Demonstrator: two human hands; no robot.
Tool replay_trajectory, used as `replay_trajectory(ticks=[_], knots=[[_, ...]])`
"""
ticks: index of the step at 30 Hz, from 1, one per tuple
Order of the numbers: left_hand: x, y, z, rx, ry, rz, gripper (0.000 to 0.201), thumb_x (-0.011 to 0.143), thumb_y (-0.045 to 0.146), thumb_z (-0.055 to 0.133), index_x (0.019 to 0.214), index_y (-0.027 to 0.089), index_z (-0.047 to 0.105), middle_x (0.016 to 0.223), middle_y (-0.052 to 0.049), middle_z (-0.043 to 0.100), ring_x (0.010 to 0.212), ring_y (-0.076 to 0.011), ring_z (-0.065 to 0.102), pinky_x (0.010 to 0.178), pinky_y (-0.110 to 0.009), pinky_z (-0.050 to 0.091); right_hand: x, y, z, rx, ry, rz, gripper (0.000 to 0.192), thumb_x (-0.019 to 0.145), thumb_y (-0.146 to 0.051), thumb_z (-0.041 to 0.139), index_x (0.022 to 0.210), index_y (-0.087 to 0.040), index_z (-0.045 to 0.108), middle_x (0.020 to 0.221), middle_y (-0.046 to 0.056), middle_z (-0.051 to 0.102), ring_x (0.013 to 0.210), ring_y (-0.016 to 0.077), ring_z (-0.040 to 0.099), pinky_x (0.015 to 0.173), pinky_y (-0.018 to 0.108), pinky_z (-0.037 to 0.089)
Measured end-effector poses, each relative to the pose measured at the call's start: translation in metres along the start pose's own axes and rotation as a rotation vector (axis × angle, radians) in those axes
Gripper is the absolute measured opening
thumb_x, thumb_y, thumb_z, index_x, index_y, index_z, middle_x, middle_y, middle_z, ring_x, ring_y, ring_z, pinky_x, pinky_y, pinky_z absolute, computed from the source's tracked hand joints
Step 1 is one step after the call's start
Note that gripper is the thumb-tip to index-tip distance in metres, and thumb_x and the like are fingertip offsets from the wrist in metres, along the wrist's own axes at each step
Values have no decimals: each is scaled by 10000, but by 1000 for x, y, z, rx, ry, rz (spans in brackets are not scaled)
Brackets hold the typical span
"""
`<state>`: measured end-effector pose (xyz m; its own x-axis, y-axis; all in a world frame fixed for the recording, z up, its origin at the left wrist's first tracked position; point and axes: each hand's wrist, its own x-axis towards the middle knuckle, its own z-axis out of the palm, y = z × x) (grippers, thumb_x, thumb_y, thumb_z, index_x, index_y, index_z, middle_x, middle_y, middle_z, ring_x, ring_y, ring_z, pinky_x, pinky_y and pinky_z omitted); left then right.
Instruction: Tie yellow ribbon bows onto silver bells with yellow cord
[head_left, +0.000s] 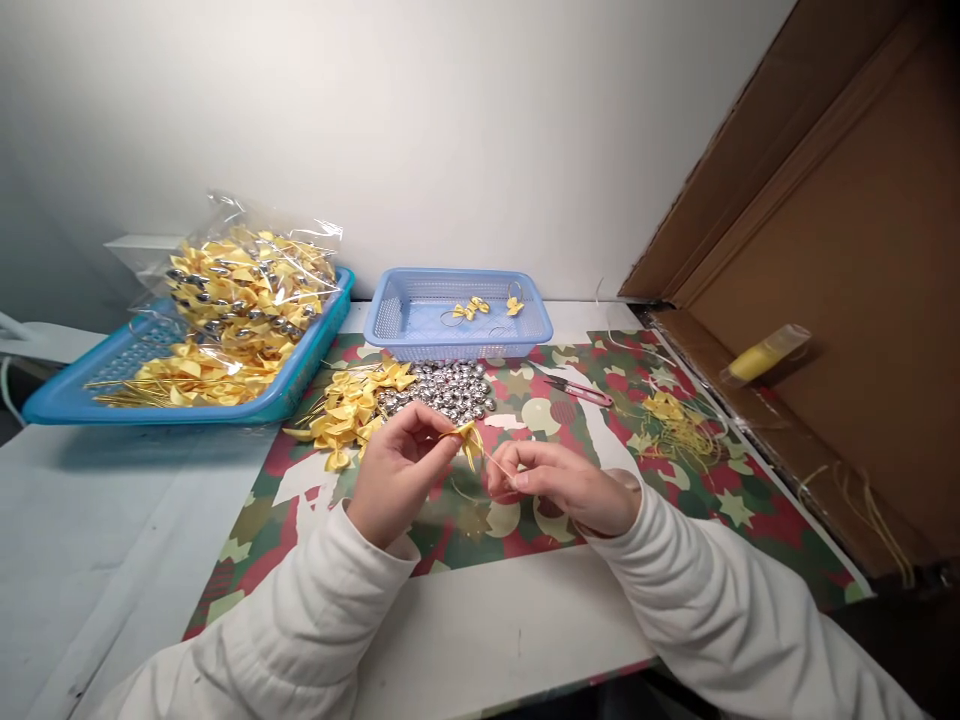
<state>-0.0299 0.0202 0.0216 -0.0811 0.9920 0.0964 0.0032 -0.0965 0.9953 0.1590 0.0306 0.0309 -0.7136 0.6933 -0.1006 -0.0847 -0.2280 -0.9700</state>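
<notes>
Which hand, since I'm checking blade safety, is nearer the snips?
Right: the right hand is on the near side of the snips, not touching them; the left hand is farther away, to their left, holding a bow.

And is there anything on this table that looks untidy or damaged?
Two things: yellow threads lie in a messy tangle at the right, and the patterned sheet has ragged white patches, as if torn.

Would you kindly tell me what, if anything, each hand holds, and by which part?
The left hand pinches a yellow bow by the side nearest it; the right hand pinches a thin cord running to the bow, its exact grip point unclear.
</notes>
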Motion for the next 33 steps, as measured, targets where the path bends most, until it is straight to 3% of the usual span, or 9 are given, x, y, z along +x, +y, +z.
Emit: replay_trajectory(ticks=[6, 10, 13, 16, 18, 20, 22, 27, 33], knots=[[9, -8, -11, 208, 181, -52, 107, 700, 249, 598, 726, 178, 522, 601, 46, 506, 508, -95, 462, 472, -209, 359, -9, -14, -15, 209, -205, -17, 162, 758, -296, 494, 674, -186, 410, 582, -11, 469, 544, 114, 407, 570, 275, 324], [14, -15, -18, 465, 187, 37, 28, 725, 215, 529, 721, 191, 514, 585, 42, 500, 502, -117, 467, 496, -240, 379, -19, -25, -25, -27, -94, 7, 188, 791, -296, 518, 676, -172, 438, 598, -44, 364, 510, 78, 295, 498, 233, 254], [14, -15, -20, 752, 210, 208, 46, 748, 183, 497, 754, 187, 543, 651, 2, 548, 588, -163, 522, 601, -298, 431, -22, -30, -25, -365, 38, -42, 177, 825, -252, 533, 685, -166, 465, 639, -30, 405, 553, 83, 349, 512, 224, 294], [8, -7, -13, 854, 257, 491, 204, 777, 171, 499, 961, 151, 584, 962, -108, 613, 922, -253, 558, 820, -384, 433, -23, -29, -18, -574, 127, -84, 143, 851, -242, 524, 732, -171, 491, 623, -34, 450, 522, 84, 415, 503, 221, 341], [1, 1, -3, 786, 47, 603, 247, 801, 186, 524, 1039, 174, 587, 1014, -99, 628, 971, -250, 547, 852, -379, 420, -21, -25, -12, -579, 155, -86, 130, 883, -267, 484, 789, -180, 505, 592, -45, 465, 450, 82, 449, 463, 222, 356], [-8, 7, 6, 673, -302, 524, 257, 831, 230, 537, 1080, 213, 597, 981, -73, 657, 913, -231, 551, 816, -354, 424, -18, -22, -8, -589, 185, -144, 135, 900, -285, 457, 829, -187, 518, 584, -46, 490, 417, 86, 462, 440, 225, 361], [-14, 10, 13, 519, -470, 360, 152, 864, 287, 512, 857, 212, 645, 794, -49, 651, 769, -201, 535, 718, -313, 418, -14, -19, -6, -674, 275, -262, 133, 891, -272, 468, 813, -188, 533, 596, -35, 508, 459, 96, 470, 469, 232, 371], [-13, 10, 13, -129, -221, -94, 352, 857, 437, 498, 619, 179, 518, 579, 23, 439, 538, -111, 383, 529, -239, 340, -5, -13, -6, -964, 372, -397, 144, 854, -205, 492, 718, -185, 535, 576, -28, 476, 551, 116, 436, 568, 252, 371], [-5, 17, 7, -489, -79, -305, 314, 679, 430, 705, 636, 162, 548, 565, 33, 478, 497, -73, 387, 468, -188, 328, -4, -10, -6, -1005, 354, -412, 135, 833, -178, 489, 703, -187, 528, 589, -23, 502, 548, 116, 441, 609, 263, 373]])
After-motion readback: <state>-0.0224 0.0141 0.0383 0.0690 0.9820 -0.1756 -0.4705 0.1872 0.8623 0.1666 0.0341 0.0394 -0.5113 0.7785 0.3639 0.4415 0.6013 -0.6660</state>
